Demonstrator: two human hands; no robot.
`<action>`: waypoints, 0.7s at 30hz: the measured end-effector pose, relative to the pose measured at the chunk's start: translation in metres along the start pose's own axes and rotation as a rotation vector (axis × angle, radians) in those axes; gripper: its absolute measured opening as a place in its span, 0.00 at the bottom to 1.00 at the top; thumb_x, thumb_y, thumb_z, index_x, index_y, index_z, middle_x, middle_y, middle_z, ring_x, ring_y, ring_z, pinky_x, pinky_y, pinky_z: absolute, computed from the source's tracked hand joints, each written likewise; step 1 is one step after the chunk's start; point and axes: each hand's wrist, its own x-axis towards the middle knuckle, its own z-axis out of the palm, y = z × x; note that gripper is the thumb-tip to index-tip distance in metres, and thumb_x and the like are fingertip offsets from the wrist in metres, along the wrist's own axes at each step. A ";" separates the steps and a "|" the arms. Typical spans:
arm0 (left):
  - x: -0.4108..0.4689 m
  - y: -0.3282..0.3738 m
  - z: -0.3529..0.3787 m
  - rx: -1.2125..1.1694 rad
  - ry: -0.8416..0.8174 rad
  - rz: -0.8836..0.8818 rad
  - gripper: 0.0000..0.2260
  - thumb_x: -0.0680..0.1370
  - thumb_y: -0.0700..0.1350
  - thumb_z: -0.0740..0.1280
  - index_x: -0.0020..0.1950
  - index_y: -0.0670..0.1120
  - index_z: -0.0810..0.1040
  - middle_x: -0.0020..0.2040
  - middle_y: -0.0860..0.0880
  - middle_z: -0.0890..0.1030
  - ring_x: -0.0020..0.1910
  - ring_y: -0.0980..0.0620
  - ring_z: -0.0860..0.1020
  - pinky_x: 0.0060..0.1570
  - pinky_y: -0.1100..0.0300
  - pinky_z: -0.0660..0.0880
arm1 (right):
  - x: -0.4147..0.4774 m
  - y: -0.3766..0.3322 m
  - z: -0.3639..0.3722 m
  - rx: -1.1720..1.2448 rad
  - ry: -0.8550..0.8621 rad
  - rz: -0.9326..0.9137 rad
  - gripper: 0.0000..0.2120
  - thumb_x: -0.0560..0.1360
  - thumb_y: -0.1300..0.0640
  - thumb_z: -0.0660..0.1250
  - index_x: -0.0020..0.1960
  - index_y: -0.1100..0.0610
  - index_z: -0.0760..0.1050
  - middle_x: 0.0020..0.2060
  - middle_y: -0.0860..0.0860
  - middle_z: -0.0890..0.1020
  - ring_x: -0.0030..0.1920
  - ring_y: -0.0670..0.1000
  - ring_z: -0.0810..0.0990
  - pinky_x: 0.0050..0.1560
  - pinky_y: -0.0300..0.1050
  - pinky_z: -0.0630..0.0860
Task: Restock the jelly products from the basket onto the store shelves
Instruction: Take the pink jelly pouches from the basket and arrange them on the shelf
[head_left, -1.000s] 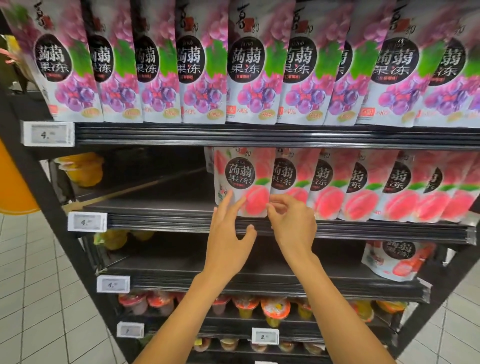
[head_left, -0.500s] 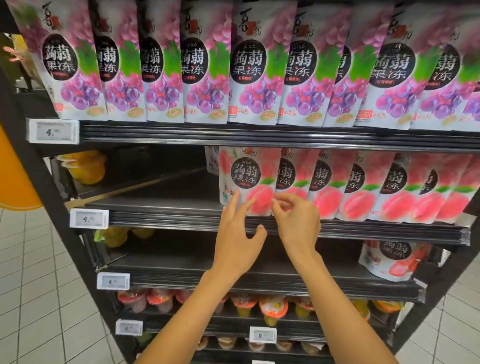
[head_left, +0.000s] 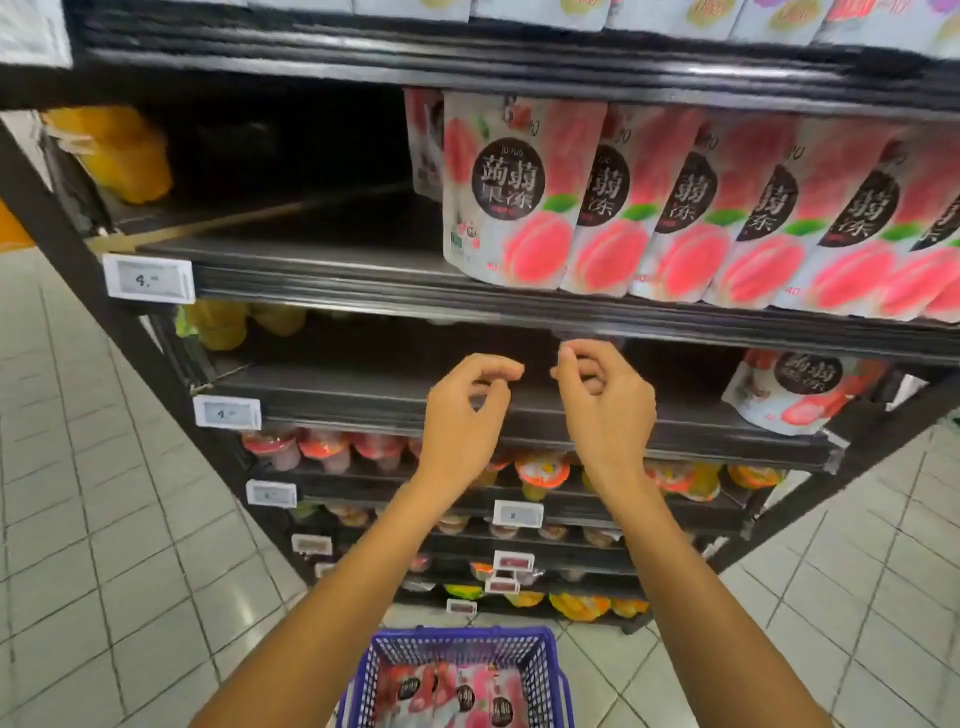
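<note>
Head view, hands: left hand and right hand hang just under the pink row; fingers loosely curled, pinching nothing.
Why: I think they are free to reach down for more.
Jelly bags: pink and white, big peach picture, round black label; standing side by side at the shelf front, easy to see.
Where: more bags lie in the blue basket below.
</note>
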 end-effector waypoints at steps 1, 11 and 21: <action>-0.011 -0.016 0.002 0.004 -0.038 -0.065 0.12 0.78 0.34 0.63 0.51 0.48 0.82 0.49 0.56 0.83 0.52 0.60 0.80 0.53 0.68 0.75 | -0.013 0.015 0.005 -0.016 -0.048 0.027 0.08 0.77 0.42 0.62 0.49 0.41 0.78 0.34 0.41 0.84 0.36 0.39 0.82 0.42 0.44 0.77; -0.188 -0.220 0.016 0.057 -0.271 -0.699 0.09 0.77 0.27 0.63 0.47 0.34 0.82 0.48 0.39 0.84 0.42 0.70 0.79 0.49 0.69 0.74 | -0.182 0.214 0.062 -0.278 -0.587 0.470 0.08 0.78 0.53 0.67 0.53 0.56 0.80 0.39 0.55 0.85 0.40 0.58 0.83 0.43 0.54 0.80; -0.367 -0.424 0.063 0.102 -0.334 -1.061 0.06 0.76 0.26 0.64 0.48 0.28 0.80 0.38 0.47 0.80 0.35 0.63 0.75 0.48 0.68 0.71 | -0.343 0.411 0.115 -0.296 -0.793 0.982 0.07 0.79 0.61 0.65 0.57 0.60 0.78 0.43 0.51 0.77 0.40 0.37 0.80 0.33 0.24 0.69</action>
